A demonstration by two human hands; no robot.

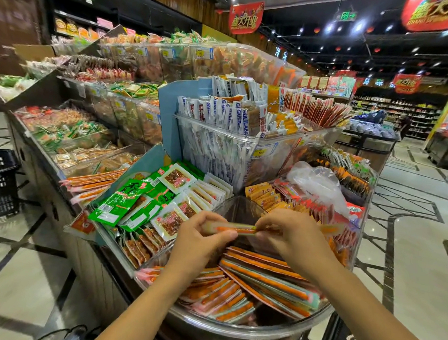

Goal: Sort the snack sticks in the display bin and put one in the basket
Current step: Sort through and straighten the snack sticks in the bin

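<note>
A long orange snack stick [237, 230] in clear wrapping is held level above the display bin. My left hand [202, 239] pinches its left end and my right hand [292, 237] pinches its right part. Below them, the clear curved display bin [236, 327] holds several more orange snack sticks [261, 282], lying in loose overlapping rows. A black shopping basket [0, 183] stands on the floor at the far left, well away from both hands.
Green and white snack packs [149, 200] fill the bin to the left, yellow and red packs [293, 198] the bin to the right, with a clear plastic bag [317, 184]. Tall bins of white sachets [227, 139] rise behind. Tiled aisle floor lies on both sides.
</note>
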